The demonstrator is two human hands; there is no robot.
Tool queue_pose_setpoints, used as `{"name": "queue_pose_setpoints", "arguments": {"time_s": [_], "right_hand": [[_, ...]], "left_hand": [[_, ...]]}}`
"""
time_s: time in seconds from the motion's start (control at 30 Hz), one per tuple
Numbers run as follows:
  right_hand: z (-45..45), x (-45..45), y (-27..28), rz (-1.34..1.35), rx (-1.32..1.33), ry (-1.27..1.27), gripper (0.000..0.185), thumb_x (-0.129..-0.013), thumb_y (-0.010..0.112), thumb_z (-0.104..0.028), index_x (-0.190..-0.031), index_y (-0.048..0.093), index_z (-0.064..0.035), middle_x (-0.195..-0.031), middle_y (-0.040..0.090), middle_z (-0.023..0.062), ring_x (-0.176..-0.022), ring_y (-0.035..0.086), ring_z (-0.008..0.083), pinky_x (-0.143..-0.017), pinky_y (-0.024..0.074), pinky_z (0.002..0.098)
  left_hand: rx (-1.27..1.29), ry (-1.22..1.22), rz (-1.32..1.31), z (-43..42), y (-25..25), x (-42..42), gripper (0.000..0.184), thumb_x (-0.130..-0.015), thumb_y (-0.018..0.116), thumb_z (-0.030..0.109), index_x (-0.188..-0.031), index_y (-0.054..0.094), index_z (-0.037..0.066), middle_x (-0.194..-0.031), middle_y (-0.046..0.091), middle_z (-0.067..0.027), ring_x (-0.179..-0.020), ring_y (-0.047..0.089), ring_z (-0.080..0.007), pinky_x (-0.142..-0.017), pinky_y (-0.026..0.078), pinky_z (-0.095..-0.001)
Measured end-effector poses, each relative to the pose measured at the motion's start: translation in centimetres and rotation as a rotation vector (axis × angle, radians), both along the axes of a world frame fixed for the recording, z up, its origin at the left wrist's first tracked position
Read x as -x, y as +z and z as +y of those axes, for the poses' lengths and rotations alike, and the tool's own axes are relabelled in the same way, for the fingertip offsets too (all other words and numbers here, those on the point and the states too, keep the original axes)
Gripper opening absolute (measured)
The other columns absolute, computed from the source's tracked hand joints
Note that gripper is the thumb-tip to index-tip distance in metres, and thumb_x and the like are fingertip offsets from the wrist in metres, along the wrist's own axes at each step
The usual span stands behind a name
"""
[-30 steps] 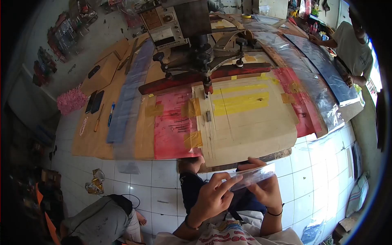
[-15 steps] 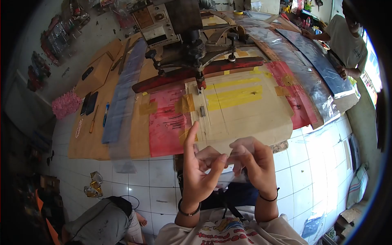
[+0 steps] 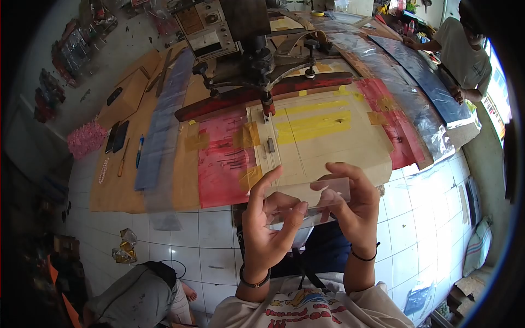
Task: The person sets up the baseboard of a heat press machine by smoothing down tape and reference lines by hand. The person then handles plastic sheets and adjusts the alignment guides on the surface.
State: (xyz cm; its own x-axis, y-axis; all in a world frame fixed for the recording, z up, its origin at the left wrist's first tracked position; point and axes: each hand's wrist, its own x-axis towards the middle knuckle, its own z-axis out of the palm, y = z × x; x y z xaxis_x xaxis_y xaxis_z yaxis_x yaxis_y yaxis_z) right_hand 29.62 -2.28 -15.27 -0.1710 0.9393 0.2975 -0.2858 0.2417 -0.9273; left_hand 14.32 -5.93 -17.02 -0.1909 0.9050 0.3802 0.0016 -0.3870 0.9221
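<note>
A small piece of clear plastic [image 3: 309, 191] is stretched between my two hands, above the front edge of the work table. My left hand [image 3: 273, 221] pinches its left side, with the index finger raised. On the other side my right hand [image 3: 350, 210] grips the plastic between thumb and fingers. Beyond them lies a beige board [image 3: 339, 153] with yellow tape strips and a small metal block [image 3: 270, 145]. Red sheets [image 3: 221, 158] flank the board. Over its far edge stands a machine head with a red curved bar [image 3: 229, 101].
A blue plastic strip [image 3: 158, 136], a screwdriver [image 3: 123, 158], a blue pen [image 3: 140, 152] and dark phones [image 3: 121, 135] lie on the left of the table. One person [image 3: 465, 60] stands at the far right by a dark sheet [image 3: 421, 71]; another [image 3: 134, 295] bends low at left.
My hands have risen from near my lap to above the table's front edge. The plastic is now spread flat between them, and my right hand has moved slightly right since the last frame.
</note>
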Motion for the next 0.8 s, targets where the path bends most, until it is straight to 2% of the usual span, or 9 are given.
{"name": "queue_pose_setpoints", "arguments": {"time_s": [0.17, 0.3, 0.37, 0.57, 0.8], "right_hand": [[1.1, -0.7, -0.9, -0.111, -0.240, -0.089, 0.013, -0.092, 0.069, -0.005, -0.103, 0.068, 0.0028, -0.095, 0.071, 0.0110, -0.074, 0.068, 0.0116, -0.060, 0.0543, 0.0228], [1.5, -1.0, -0.6, -0.095, -0.112, -0.026, 0.012, -0.094, 0.069, -0.008, -0.094, 0.067, 0.0037, -0.087, 0.070, 0.0080, -0.072, 0.065, 0.0107, -0.059, 0.0528, 0.0229], [1.1, -0.6, 0.1, -0.025, 0.033, 0.039, 0.015, -0.096, 0.067, -0.010, -0.091, 0.067, 0.0038, -0.083, 0.069, 0.0067, -0.071, 0.064, 0.0103, -0.058, 0.0517, 0.0228], [1.1, -0.3, 0.0, 0.028, 0.107, 0.092, 0.027, -0.101, 0.061, -0.020, -0.090, 0.067, 0.0038, -0.082, 0.069, 0.0071, -0.071, 0.064, 0.0102, -0.058, 0.0507, 0.0230], [1.0, -0.7, 0.0, -0.013, -0.029, 0.053, 0.031, -0.104, 0.055, -0.020, -0.092, 0.070, 0.0054, -0.086, 0.072, 0.0097, -0.072, 0.064, 0.0101, -0.063, 0.0516, 0.0244]], "left_hand": [[-0.042, -0.004, 0.065, -0.1, -0.6, 0.5, 0.032, -0.093, 0.066, 0.003, -0.122, 0.056, -0.003, -0.086, 0.072, -0.0071, -0.076, 0.068, -0.0107, -0.073, 0.053, -0.0252], [-0.050, -0.017, -0.016, 0.0, -0.1, 0.6, 0.011, -0.095, 0.063, 0.004, -0.104, 0.064, -0.003, -0.085, 0.070, -0.0068, -0.074, 0.067, -0.0108, -0.071, 0.052, -0.0252], [-0.056, -0.035, -0.043, 0.1, 0.1, 0.7, 0.010, -0.097, 0.062, 0.005, -0.102, 0.064, -0.003, -0.084, 0.069, -0.0070, -0.071, 0.066, -0.0101, -0.068, 0.051, -0.0239], [-0.030, -0.044, -0.126, 0.0, 0.7, 0.7, 0.014, -0.099, 0.059, 0.010, -0.100, 0.065, -0.003, -0.083, 0.069, -0.0076, -0.067, 0.062, -0.0090, -0.059, 0.045, -0.0220], [-0.054, 0.019, -0.106, -0.1, 0.8, 0.3, 0.012, -0.096, 0.061, 0.005, -0.098, 0.066, -0.005, -0.086, 0.070, -0.0090, -0.069, 0.065, -0.0111, -0.062, 0.049, -0.0229]]}}
